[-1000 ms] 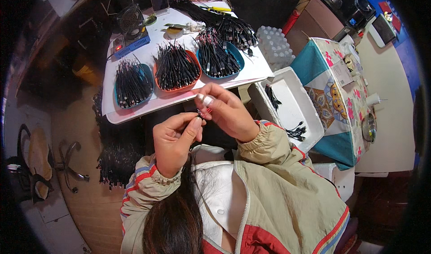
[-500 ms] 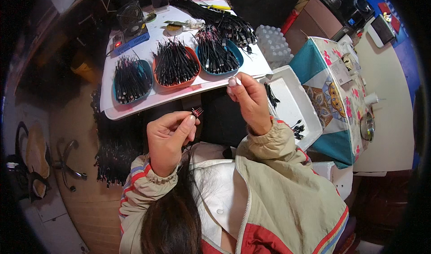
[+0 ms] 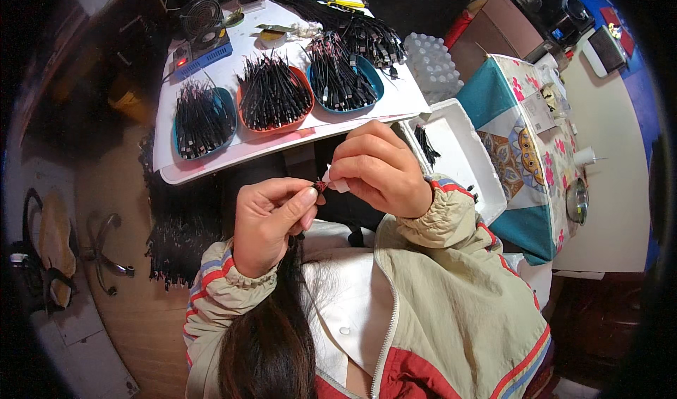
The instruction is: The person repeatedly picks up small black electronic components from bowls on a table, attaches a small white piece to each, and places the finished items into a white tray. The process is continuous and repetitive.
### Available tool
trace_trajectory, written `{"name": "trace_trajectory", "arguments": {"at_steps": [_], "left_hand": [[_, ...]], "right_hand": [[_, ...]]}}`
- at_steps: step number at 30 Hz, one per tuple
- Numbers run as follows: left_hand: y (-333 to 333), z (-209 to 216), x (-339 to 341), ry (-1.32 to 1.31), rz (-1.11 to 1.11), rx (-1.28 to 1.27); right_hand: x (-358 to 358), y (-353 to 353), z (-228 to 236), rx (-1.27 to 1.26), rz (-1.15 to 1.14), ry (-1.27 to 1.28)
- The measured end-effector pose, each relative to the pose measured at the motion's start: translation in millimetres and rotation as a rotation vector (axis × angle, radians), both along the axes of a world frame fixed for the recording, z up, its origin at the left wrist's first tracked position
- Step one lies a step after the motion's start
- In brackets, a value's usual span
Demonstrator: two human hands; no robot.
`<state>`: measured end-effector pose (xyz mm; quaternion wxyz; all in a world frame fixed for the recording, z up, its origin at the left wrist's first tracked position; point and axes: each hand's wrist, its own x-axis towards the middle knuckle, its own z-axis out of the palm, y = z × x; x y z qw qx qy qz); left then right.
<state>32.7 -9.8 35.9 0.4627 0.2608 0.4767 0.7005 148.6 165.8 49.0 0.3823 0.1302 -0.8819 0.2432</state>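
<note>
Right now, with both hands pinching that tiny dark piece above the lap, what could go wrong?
1. The small dark part is held only by fingertips of the left hand and right hand, off the white tray table; a slip would probably drop it into the lap.
2. The right hand also pinches a white scrap that partly hides the part, so alignment may be misjudged.
3. The right sleeve sits close to the white foam box and might nudge it.

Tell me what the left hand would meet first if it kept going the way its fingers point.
The left hand points right, toward the right hand. It would meet the small white piece pinched there almost at once; the two look nearly touching, though depth is unclear.
</note>
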Motion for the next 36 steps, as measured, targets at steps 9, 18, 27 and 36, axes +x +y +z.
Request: {"name": "trace_trajectory", "arguments": {"at_steps": [9, 18, 27, 36], "left_hand": [[4, -5, 1, 1.801, 0.337, 0.280], [-6, -9, 4, 0.939, 0.229, 0.088], [-7, -10, 8, 0.716, 0.184, 0.019], [-11, -16, -2, 1.029, 0.108, 0.229]], "right_hand": [[16, -15, -14, -1.011, 0.161, -0.631], [23, -15, -7, -0.185, -0.120, -0.130], [10, -14, -7, 0.131, -0.119, -0.013], [27, -18, -2, -0.648, 0.149, -0.535]]}}
